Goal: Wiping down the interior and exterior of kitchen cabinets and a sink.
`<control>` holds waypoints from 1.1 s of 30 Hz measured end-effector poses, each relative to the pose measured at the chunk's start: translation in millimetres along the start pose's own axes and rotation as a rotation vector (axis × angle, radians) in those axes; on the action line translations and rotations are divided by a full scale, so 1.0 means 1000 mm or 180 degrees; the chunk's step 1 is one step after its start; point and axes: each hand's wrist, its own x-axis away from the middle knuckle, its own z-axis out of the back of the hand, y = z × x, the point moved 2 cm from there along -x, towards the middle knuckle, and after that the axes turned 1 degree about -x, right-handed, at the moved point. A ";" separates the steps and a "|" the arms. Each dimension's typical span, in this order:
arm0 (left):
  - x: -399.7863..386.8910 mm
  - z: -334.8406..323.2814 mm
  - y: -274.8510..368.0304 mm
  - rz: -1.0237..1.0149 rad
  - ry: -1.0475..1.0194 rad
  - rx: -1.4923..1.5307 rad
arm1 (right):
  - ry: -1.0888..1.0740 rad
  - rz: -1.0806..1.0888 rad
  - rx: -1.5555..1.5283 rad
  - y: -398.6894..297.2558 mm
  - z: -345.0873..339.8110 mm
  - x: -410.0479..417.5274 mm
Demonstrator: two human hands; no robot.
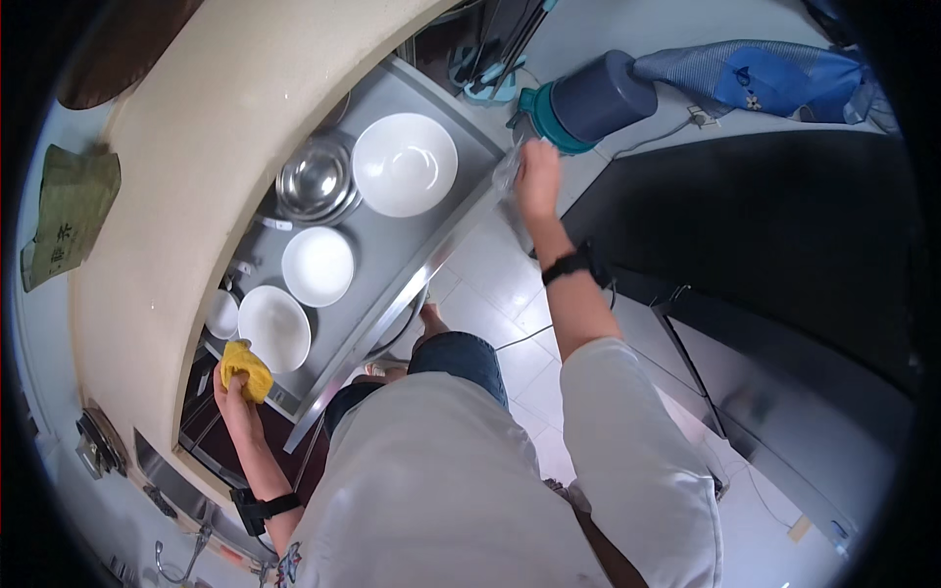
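Note:
A yellow cloth is held in my left hand, over the near left corner of a pulled-out metal drawer. In the drawer stand a large white bowl, stacked stainless steel bowls, a white bowl, another white bowl and a small white bowl. Beyond the drawer's far right corner, my right hand is closed on clear, crumpled plastic, in front of a dark blue bin with a teal rim. The plastic is slightly blurred.
A beige countertop curves over the drawer's left side. Brooms or mops with light blue parts stand behind the bin. On the right is a large dark appliance. A cable runs across the tiled floor. A faucet is at the lower left.

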 end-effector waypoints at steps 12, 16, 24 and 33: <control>0.001 -0.010 0.006 0.0071 -0.0144 -0.0011 | 0.0116 -0.0217 -0.0018 0.020 0.003 -0.028; 0.000 -0.004 0.004 0.0073 0.0039 0.0124 | 0.0360 -0.0160 -0.0022 0.004 0.003 -0.004; -0.002 -0.013 -0.001 0.0064 -0.0188 0.0249 | -0.1140 0.1204 -0.1126 -0.186 0.014 0.151; 0.012 0.008 -0.009 0.0118 -0.0213 0.0274 | -0.0391 0.0291 0.0167 -0.002 0.014 -0.007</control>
